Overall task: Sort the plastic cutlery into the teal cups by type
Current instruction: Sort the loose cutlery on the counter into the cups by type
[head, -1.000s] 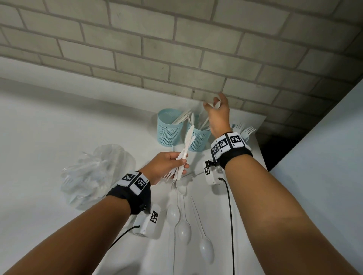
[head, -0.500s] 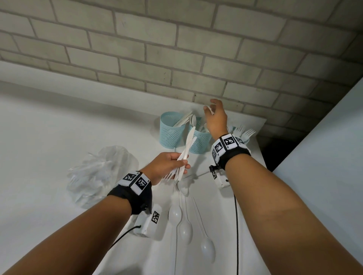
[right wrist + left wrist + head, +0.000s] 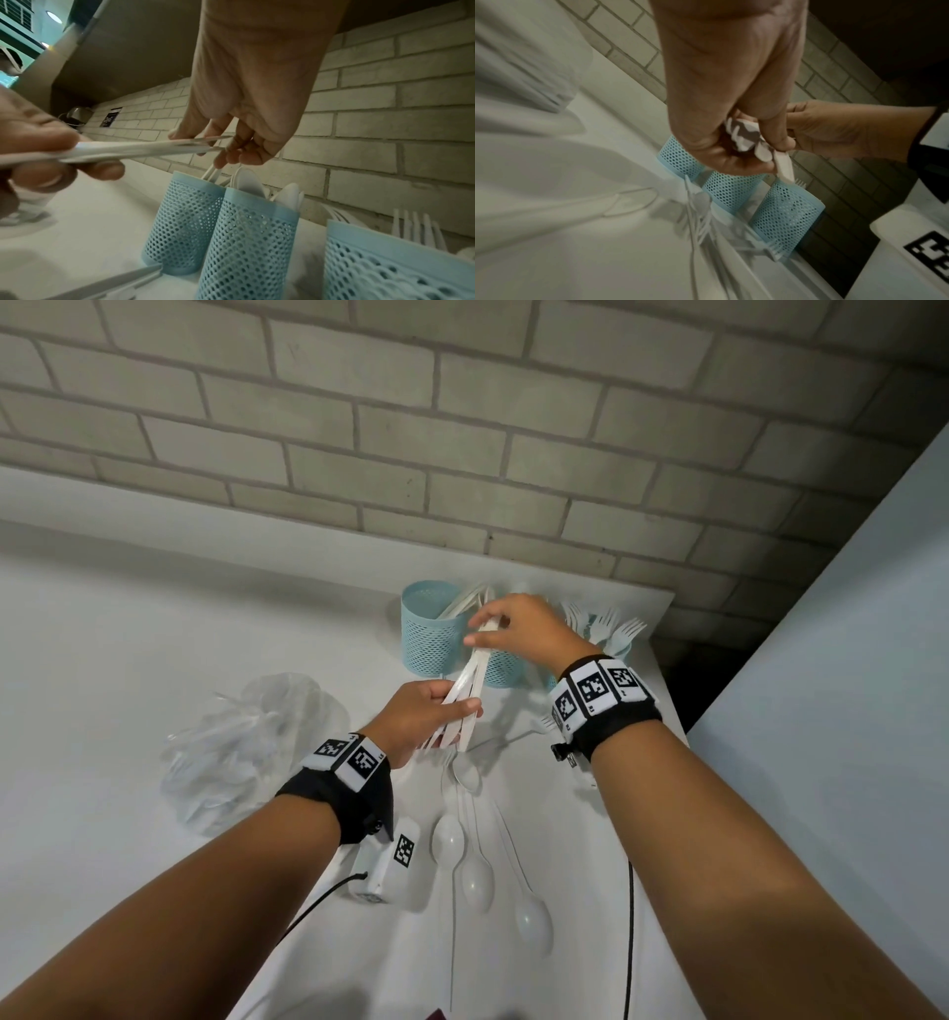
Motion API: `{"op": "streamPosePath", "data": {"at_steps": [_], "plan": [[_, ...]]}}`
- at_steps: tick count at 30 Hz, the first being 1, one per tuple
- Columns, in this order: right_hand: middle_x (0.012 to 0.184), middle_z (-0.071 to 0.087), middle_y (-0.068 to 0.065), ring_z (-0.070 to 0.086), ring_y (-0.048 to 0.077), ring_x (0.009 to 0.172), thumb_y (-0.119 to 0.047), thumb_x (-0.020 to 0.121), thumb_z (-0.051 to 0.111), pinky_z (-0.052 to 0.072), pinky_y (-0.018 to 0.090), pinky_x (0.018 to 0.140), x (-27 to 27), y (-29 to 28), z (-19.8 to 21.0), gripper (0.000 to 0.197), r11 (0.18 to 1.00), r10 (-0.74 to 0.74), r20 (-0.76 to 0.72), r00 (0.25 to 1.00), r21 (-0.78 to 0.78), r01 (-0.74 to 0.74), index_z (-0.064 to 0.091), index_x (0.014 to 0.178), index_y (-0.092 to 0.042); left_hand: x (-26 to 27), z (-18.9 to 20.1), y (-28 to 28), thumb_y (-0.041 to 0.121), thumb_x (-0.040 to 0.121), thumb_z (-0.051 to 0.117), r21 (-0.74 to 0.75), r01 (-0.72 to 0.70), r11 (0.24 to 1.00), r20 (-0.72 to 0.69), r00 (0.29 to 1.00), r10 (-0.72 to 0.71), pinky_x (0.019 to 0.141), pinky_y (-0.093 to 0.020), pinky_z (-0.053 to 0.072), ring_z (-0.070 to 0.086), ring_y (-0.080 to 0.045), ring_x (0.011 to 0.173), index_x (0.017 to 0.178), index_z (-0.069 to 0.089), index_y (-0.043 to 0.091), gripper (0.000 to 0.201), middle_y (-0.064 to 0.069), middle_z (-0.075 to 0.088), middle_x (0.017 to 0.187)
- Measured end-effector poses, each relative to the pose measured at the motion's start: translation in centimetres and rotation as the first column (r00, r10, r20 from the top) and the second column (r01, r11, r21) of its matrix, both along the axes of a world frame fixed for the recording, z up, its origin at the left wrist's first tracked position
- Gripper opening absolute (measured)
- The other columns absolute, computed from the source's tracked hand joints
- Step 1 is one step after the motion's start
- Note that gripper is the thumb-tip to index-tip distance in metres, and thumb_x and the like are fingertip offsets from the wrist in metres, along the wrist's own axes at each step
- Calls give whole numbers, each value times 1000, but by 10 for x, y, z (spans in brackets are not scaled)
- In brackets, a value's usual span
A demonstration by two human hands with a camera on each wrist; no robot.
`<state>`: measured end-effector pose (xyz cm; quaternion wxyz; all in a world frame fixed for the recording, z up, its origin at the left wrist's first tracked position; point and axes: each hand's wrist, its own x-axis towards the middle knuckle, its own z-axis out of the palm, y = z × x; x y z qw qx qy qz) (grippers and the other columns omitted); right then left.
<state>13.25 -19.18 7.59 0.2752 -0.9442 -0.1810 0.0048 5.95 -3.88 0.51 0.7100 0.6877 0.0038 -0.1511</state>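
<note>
My left hand [image 3: 452, 711] grips a bundle of white plastic cutlery [image 3: 470, 680] that looks like knives, slanting up toward the cups. My right hand [image 3: 485, 631] pinches the upper end of one knife [image 3: 159, 147] in that bundle, just above the teal cups. Three teal mesh cups stand by the brick wall. The left cup [image 3: 429, 634] holds knives, the middle cup [image 3: 246, 243] holds spoons, and the right cup [image 3: 385, 268] holds forks [image 3: 613, 629]. Three white spoons [image 3: 475, 880] lie on the white table below my hands.
A crumpled clear plastic bag [image 3: 246, 747] with more cutlery lies left of my left hand. The brick wall [image 3: 462, 454] is right behind the cups, and a white panel [image 3: 847, 660] closes off the right side. A loose fork [image 3: 518, 737] lies under my right wrist.
My right hand came back from above the cups near the wall and took hold of the top end of the bundle. My left hand stayed in place, still gripping the cutlery.
</note>
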Motion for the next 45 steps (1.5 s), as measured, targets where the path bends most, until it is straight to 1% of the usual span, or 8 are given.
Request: {"op": "streamPosePath", "data": {"at_steps": [3,8,14,24,29,35,39,45], "plan": [[108,59,-1,51,9,89,-25,78,75,39,19,78,-3,-2,4,40,1000,-16,-55,998,15,16,64,116,-18,-2,0,2,15,85,66,19,-17,1000,15,1000,17,55,-17,51,62,-9,62,100,68,10,15,1,70,78],[95,56,9,49,9,55,-9,80,72,45,8,46,-5,-9,5,47,967,-64,-152,986,234,99,56,124,-12,-4,2,3,15,89,61,-49,-23,999,23,999,24,53,-18,47,60,-9,61,102,67,5,17,1,67,73],[78,60,5,51,10,59,-11,85,68,50,14,54,-7,-16,-1,36,874,-40,-271,962,457,165,59,120,-10,-5,6,5,23,93,56,-80,23,997,-1,1000,-23,60,-22,42,53,-12,69,90,70,14,17,5,67,73],[76,60,5,55,5,54,-7,90,60,49,13,48,-4,-27,-5,9,808,-114,-338,934,516,285,59,87,-15,-7,4,12,34,99,41,-268,-3,963,-152,988,-40,71,-31,58,70,-16,73,116,57,18,29,-4,67,90],[80,64,7,59,3,53,-6,90,59,52,13,52,-5,-32,-10,9,767,-111,-381,918,554,322,59,99,-6,-7,5,14,31,100,39,-376,-56,925,-171,985,-10,72,-27,58,71,-18,74,112,59,16,28,-9,67,92],[78,64,7,64,3,54,-2,87,61,55,13,57,-10,-40,-16,5,704,-51,-449,892,617,351,62,87,-7,0,4,15,28,98,45,-378,-214,901,-174,972,158,57,-14,54,65,-7,58,113,61,5,31,-9,64,88],[81,66,7,65,4,57,-2,85,64,54,12,58,-11,-44,-21,7,715,-72,-463,883,594,369,64,88,-7,-1,1,14,25,95,51,-364,-228,903,-130,973,193,63,-14,56,67,-8,63,97,64,7,23,-7,66,91],[87,66,8,64,6,61,5,83,64,54,13,59,-14,-46,-22,18,615,-51,-468,882,681,397,62,95,-9,-3,0,13,17,92,57,-379,-225,897,-126,973,191,75,-18,57,67,-15,81,113,60,-3,29,-11,68,100]]}}
